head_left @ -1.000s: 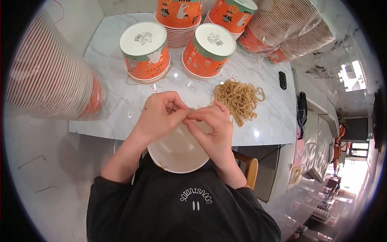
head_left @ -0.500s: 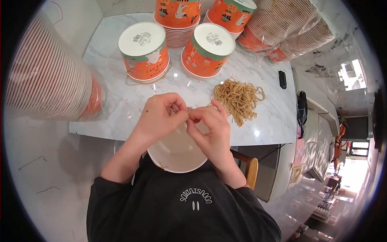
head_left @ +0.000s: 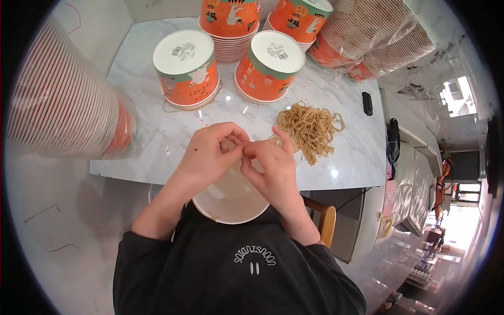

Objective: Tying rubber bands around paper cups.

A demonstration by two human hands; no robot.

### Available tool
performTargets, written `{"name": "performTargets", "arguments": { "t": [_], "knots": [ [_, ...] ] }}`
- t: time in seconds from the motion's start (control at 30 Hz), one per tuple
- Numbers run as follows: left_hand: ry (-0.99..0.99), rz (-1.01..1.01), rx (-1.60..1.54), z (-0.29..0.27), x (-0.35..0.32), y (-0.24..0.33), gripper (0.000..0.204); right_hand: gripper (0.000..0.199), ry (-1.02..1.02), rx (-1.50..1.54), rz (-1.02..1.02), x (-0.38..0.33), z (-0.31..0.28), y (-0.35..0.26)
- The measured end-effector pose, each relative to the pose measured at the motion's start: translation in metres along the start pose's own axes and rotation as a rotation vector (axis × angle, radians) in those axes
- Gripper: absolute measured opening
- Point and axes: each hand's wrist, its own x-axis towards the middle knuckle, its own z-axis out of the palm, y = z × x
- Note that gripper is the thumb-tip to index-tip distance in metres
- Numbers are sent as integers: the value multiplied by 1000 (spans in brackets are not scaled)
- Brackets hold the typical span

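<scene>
An open paper bucket (head_left: 231, 202), pale inside, rests between my forearms at the table's near edge. Over its far rim my left hand (head_left: 207, 152) and my right hand (head_left: 271, 167) meet, thumb and fingers of each pinched together. Whatever lies between the fingertips is too small and covered to make out. A short bit of tan cord (head_left: 214, 217) shows at the bucket's near rim. Just beyond my right hand lies a loose heap of tan cords (head_left: 310, 131).
Two upturned orange buckets, a left one (head_left: 189, 86) with cord round its base and a right one (head_left: 266, 79), stand ahead. Taller stacks (head_left: 229, 23) rise behind. Bagged bucket stacks flank the table, left (head_left: 65, 100) and right (head_left: 367, 31). A black object (head_left: 367, 104) lies at right.
My hands stay pinched together over the rim, with the fingertips drawn slightly closer. The bucket has barely shifted.
</scene>
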Motion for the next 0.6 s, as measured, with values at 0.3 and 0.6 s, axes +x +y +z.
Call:
{"name": "performTargets", "arguments": {
  "t": [0.3, 0.6],
  "knots": [
    [-41, 169, 278, -8, -1, 5, 17, 20, -45, -8, -91, 0, -2, 5],
    [-23, 75, 93, -9, 1, 15, 14, 21, 80, 167, 21, 3, 1, 5]
  ]
}}
